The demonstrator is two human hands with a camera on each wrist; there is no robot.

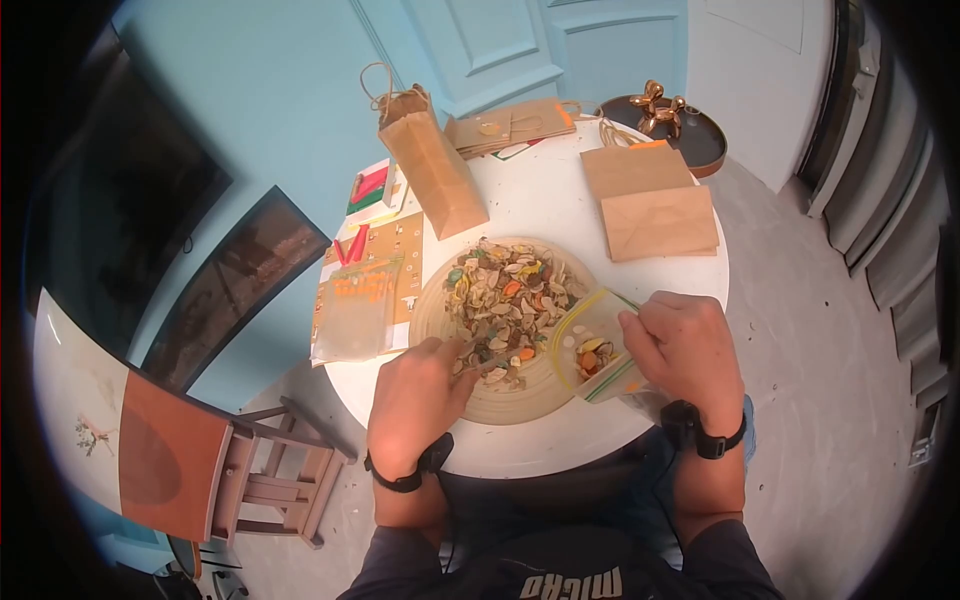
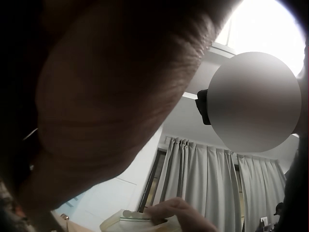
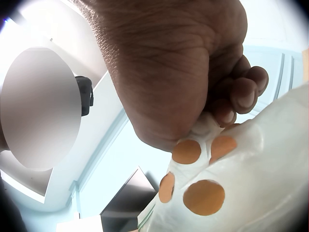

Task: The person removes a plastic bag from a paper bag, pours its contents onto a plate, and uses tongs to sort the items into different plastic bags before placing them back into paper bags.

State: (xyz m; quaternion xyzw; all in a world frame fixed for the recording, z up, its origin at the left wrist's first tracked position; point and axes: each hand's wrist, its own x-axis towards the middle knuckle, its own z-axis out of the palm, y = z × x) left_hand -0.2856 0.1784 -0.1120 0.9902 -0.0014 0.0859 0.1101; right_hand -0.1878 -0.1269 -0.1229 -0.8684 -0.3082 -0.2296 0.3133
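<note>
My right hand grips the edge of a clear zip-top bag, tilted with its mouth toward the round tray. Inside the bag lie orange and pale pieces, and orange dots mark its side in the right wrist view. A heap of mixed dried flakes, tan with bits of green and orange, covers much of the tray. At the heap's near left edge is my left hand, thumb and fingertips down among the flakes; I cannot tell whether they pinch a piece.
A tall kraft paper bag stands behind the tray, with flat paper bags beyond and more folded bags at right. Another zip bag lies left, near pink items. A wooden chair stands at left.
</note>
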